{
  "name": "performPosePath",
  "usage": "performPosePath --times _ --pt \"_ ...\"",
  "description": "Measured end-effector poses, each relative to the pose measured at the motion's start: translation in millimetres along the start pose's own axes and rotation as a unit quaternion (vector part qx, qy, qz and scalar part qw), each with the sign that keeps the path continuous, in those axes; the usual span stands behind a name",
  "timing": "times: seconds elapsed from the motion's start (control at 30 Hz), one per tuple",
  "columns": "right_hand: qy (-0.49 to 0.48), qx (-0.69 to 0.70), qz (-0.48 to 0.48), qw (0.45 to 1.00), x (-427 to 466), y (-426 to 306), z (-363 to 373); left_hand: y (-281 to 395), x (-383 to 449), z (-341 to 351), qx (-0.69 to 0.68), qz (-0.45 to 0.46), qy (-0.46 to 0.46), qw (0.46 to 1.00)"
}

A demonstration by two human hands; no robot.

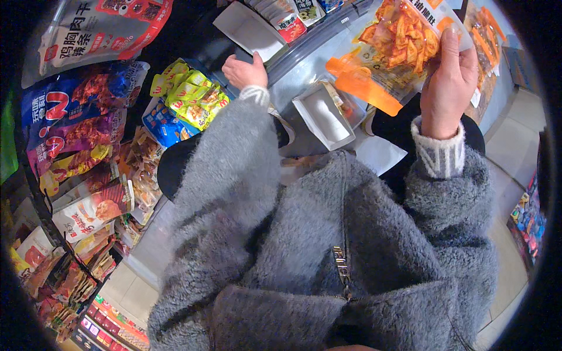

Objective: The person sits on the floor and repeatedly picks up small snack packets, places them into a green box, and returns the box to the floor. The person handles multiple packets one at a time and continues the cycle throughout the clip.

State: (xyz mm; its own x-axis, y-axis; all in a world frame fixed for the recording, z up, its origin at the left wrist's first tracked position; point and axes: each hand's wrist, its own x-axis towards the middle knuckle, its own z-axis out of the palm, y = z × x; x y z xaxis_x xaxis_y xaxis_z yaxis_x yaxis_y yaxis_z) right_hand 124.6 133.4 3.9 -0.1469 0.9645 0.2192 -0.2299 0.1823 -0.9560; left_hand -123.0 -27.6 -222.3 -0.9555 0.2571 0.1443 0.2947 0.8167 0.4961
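My right hand (450, 85) grips the edge of a clear snack pouch (404, 41) with orange-red pieces inside, at the upper right. An orange and clear packet (369, 83) lies below and beside that pouch. My left hand (246, 73), its thumb and fingers apart, is at the near corner of an open white cardboard box (257, 33); whether it touches the box I cannot tell. A second open white box (325, 116) stands tilted between my forearms. Left of my left wrist are green snack packets (193, 94) in a blue display box (164, 123).
Hanging snack bags (83, 98) crowd the left side, with more packets (94, 213) below. Small packets (285, 19) fill a box at the top, behind a grey shelf edge (307, 41). Further orange packets (485, 39) lie at the right, above the tiled floor (509, 131).
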Motion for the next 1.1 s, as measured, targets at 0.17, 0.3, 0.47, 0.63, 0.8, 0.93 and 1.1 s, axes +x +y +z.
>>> performPosePath --times 0.17,0.3,0.47,0.63,0.8,0.93,1.1 --pt "0.015 -0.019 0.015 1.000 0 4 -5 -16 44 48 0.006 -0.081 -0.277 0.957" --pt "0.011 -0.050 0.008 0.999 2 0 -3 -29 43 40 0.077 -0.031 -0.187 0.979" --pt "-0.259 -0.366 -0.066 0.891 -5 3 7 -2 -1 -16 -0.011 -0.043 -0.119 0.992" --pt "-0.507 -0.352 -0.153 0.771 -54 27 26 39 -41 -68 -0.129 -0.011 -0.122 0.984" --pt "-0.555 -0.474 -0.148 0.667 -104 28 32 64 -61 -119 -0.243 0.051 -0.238 0.939" --pt "-0.445 -0.415 -0.239 0.757 -110 10 14 93 -75 -159 -0.437 0.039 -0.343 0.831" --pt "-0.197 -0.146 -0.194 0.950 -59 -39 -61 128 -93 -193 -0.561 0.141 -0.203 0.790"
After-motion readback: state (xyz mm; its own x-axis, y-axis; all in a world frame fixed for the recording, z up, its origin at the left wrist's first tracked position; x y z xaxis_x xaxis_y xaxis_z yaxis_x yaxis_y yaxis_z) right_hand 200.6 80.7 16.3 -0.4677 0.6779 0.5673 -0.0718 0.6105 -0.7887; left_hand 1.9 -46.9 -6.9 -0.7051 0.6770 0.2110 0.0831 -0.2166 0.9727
